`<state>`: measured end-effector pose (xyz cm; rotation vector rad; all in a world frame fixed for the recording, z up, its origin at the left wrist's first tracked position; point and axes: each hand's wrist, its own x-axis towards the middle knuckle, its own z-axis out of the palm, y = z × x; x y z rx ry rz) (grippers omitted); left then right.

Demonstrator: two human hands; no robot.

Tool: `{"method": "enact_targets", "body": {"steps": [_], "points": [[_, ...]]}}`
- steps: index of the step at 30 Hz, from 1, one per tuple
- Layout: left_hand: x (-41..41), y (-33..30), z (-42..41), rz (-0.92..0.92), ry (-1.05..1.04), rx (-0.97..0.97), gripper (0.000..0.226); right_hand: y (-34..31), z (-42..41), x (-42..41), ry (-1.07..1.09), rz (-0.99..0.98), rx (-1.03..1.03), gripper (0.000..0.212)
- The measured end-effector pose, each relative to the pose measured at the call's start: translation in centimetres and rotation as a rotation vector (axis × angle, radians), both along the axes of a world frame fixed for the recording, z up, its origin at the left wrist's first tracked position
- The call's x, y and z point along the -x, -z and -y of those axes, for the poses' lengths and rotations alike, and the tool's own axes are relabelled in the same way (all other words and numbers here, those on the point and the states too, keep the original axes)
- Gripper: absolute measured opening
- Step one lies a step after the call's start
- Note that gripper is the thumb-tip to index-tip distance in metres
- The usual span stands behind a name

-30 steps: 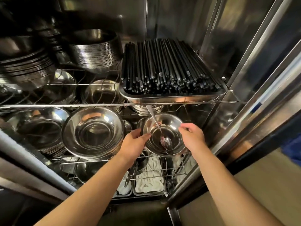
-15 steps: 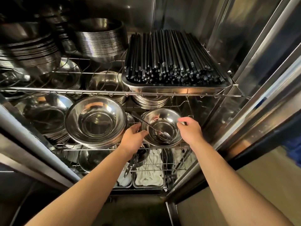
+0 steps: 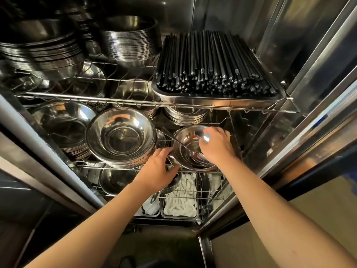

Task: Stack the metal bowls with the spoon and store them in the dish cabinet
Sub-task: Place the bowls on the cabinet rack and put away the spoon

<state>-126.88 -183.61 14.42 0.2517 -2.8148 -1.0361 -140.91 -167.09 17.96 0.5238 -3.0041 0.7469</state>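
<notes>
2 hands (image 3: 157, 169), 1 spoon (image 3: 185, 147), 1 chopstick tray (image 3: 218, 97).

Stacked steel bowls (image 3: 120, 138) and a small spoon-holding steel bowl (image 3: 190, 149) are carried by the middle wire rack shelf (image 3: 123, 168); a steel tray of black chopsticks (image 3: 214, 60) is borne by the upper wire shelf (image 3: 96, 98).

Both hands (image 3: 217, 146) at spoon-laden bowl (image 3: 190, 151)

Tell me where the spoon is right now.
In the head view, the spoon lies inside the small bowl on the middle rack, right of the big bowl stack, between both hands.
</notes>
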Motion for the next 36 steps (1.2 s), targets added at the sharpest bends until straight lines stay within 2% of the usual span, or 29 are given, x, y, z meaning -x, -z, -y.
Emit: {"method": "enact_targets", "body": {"steps": [5, 10, 13, 22, 26, 29, 31, 36], "points": [[-2.6, 1.3, 0.9, 0.016, 0.04, 0.215, 0.07, -0.2, 2.3, -0.4, -0.2, 0.066, -0.026, 0.039], [-5.3, 2.7, 1.9, 0.058, 0.018, 0.435, 0.074, 0.4, 3.8, -0.3, -0.24, 0.096, -0.088, 0.027], [-6.5, 3.1, 2.5, 0.066, -0.019, 0.488, 0.077, 0.8, 4.7, -0.2, -0.241, 0.137, -0.125, 0.016], [-7.8, 3.9, 2.9, 0.132, -0.104, 0.632, 0.087, 1.3, 5.2, -0.5, -0.252, 0.196, -0.188, 0.02], [-7.9, 4.1, 2.5, 0.158, -0.103, 0.689, 0.089, 0.6, 4.9, -1.4, -0.25, 0.158, -0.199, 0.017], [-8.0, 4.0, 2.4, 0.152, -0.105, 0.702, 0.091, -0.2, 4.2, -2.1, -0.233, 0.09, -0.125, 0.014], [-8.0, 3.9, 2.2, 0.145, -0.105, 0.699, 0.092, -1.0, 3.4, -2.8, -0.243, 0.024, -0.039, 0.021], [-7.8, 3.9, 2.0, 0.127, -0.139, 0.663, 0.088, -3.0, 1.1, -5.4, -0.318, -0.075, 0.293, 0.008]]}}
